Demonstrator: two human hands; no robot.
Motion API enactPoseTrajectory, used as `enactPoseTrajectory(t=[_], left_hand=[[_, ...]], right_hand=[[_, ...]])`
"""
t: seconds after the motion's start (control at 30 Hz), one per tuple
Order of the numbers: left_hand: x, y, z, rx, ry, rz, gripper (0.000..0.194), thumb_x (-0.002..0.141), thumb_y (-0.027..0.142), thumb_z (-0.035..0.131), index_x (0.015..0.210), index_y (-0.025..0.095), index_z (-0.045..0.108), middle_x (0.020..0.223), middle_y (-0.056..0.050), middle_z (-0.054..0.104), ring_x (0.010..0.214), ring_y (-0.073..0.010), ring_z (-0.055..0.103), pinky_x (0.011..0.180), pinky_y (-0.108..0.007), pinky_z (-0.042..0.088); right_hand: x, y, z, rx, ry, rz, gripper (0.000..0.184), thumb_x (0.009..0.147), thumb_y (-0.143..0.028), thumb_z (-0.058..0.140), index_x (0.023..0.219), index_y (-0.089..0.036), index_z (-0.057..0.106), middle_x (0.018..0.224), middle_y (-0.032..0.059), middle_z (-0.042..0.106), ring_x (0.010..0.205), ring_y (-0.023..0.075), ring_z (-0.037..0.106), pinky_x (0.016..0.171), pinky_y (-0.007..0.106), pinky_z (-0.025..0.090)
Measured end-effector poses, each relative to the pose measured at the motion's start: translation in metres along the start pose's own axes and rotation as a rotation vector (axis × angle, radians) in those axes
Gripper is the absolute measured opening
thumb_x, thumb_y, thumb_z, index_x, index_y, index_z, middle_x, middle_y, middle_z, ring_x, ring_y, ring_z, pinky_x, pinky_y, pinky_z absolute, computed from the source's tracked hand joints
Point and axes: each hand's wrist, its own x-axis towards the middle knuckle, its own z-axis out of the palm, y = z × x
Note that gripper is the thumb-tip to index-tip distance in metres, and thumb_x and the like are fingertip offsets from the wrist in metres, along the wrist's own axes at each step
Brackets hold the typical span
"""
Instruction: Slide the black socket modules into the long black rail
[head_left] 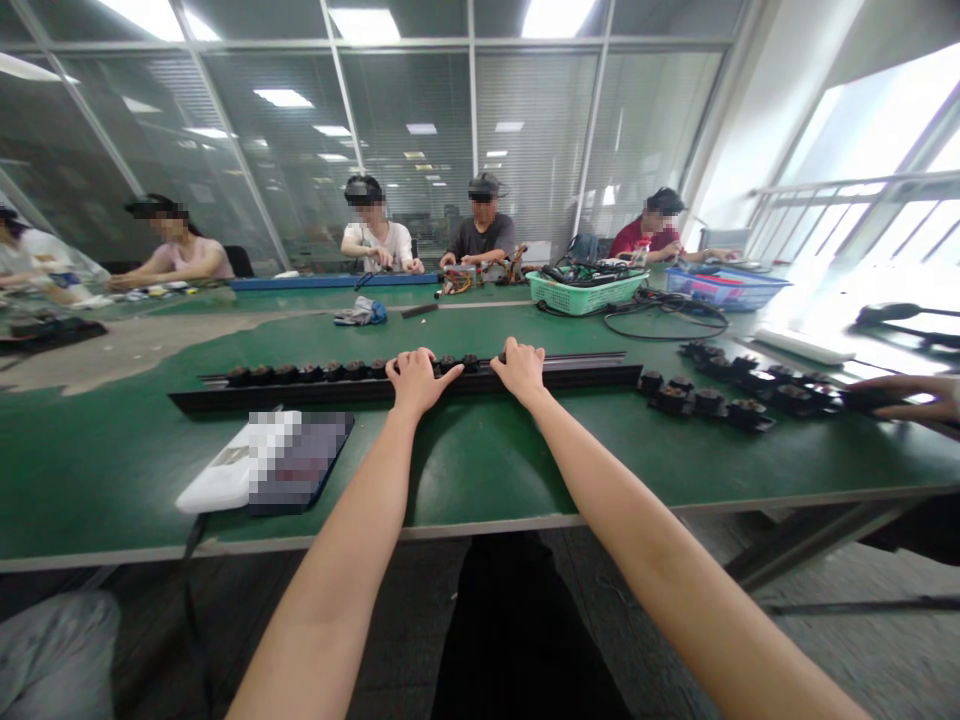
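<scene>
A long black rail (322, 396) lies across the green table in front of me, with several small black round-topped parts (286, 374) set in a row along it. My left hand (420, 382) rests over the middle of the rail, its thumb stretched out to the right and its fingers on the far side by the row. Farther right, my right hand (523, 370) has its fingers bent round a small black part at the rail, partly hidden by the fingertips. The right end of the rail carries no visible parts.
More black parts (709, 402) lie in strips at the right, where another person's hand (919, 398) reaches in. A white device (217, 475) and a dark phone-like slab (319, 465) lie near the front edge. A green basket (589, 293) with cables stands behind; people sit opposite.
</scene>
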Motion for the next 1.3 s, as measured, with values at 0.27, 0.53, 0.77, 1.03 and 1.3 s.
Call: enactPoseTrajectory(t=[0.27, 0.53, 0.77, 1.03, 1.3], left_hand=[[0.0010, -0.0014, 0.0013, -0.008, 0.006, 0.004, 0.052, 0.097, 0.070, 0.060, 0.120, 0.024, 0.058, 0.134, -0.016, 0.066, 0.141, -0.0369, 0.046, 0.123, -0.054, 0.024], [0.0010, -0.0014, 0.0011, -0.009, 0.006, 0.001, 0.053, 0.097, 0.070, 0.060, 0.120, 0.022, 0.058, 0.134, -0.016, 0.066, 0.140, -0.0365, 0.047, 0.123, -0.054, 0.025], [0.0001, -0.0002, 0.0005, -0.010, 0.010, 0.003, 0.052, 0.097, 0.070, 0.060, 0.119, 0.023, 0.058, 0.134, -0.016, 0.066, 0.140, -0.0363, 0.047, 0.123, -0.055, 0.025], [0.0005, -0.0003, 0.0006, -0.008, 0.014, 0.004, 0.052, 0.097, 0.069, 0.061, 0.119, 0.022, 0.058, 0.135, -0.017, 0.066, 0.140, -0.0372, 0.047, 0.123, -0.056, 0.026], [0.0002, 0.0001, -0.0003, -0.002, 0.011, 0.004, 0.052, 0.097, 0.069, 0.061, 0.119, 0.023, 0.058, 0.134, -0.016, 0.066, 0.139, -0.0370, 0.048, 0.123, -0.056, 0.026]], right_hand=[[0.0008, 0.0017, 0.0005, -0.003, 0.001, 0.024, 0.030, 0.102, -0.034, 0.051, 0.120, -0.014, 0.063, 0.122, 0.0196, 0.076, 0.119, 0.0335, 0.068, 0.105, 0.044, 0.037], [0.0009, 0.0013, 0.0006, -0.010, 0.009, 0.026, 0.029, 0.102, -0.034, 0.052, 0.119, -0.013, 0.063, 0.123, 0.0224, 0.075, 0.120, 0.0341, 0.068, 0.106, 0.045, 0.038], [-0.0003, 0.0005, -0.0003, -0.021, 0.015, 0.022, 0.028, 0.103, -0.034, 0.052, 0.118, -0.013, 0.063, 0.122, 0.0234, 0.075, 0.119, 0.0342, 0.068, 0.105, 0.045, 0.039], [-0.0003, 0.0021, -0.0001, 0.006, 0.020, 0.030, 0.027, 0.101, -0.034, 0.051, 0.116, -0.014, 0.062, 0.120, 0.0225, 0.076, 0.117, 0.0346, 0.068, 0.105, 0.045, 0.039], [-0.0007, 0.0028, 0.0003, 0.005, 0.017, 0.042, 0.031, 0.102, -0.037, 0.052, 0.118, -0.013, 0.062, 0.122, 0.0236, 0.076, 0.118, 0.0350, 0.069, 0.107, 0.046, 0.039]])
